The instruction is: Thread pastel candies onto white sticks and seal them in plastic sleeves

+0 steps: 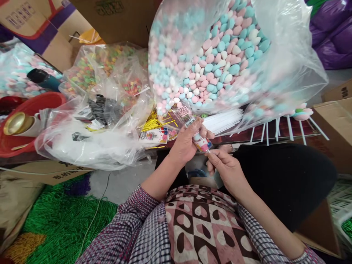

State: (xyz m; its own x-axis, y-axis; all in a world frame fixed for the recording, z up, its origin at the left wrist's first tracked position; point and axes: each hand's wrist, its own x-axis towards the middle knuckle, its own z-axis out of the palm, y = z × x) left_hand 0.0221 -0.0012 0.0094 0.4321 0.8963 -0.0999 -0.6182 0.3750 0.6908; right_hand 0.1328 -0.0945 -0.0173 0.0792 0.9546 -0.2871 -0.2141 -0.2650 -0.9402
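Seemingly filled, the printed packet (203, 143) is clamped in the left hand (188, 141) at six o'clock from the large clear bag (176, 44), its lower end pinched by the right hand (227, 165), any fastening there indistinct, while gold ties (152, 123) lie loose at ten o'clock.

Head view, forward and down

A dark-red table (244, 134) is bearing a clear plastic bag (214, 69) of pastel ovals, white sticks (222, 123) and gold strips (151, 124) before it.
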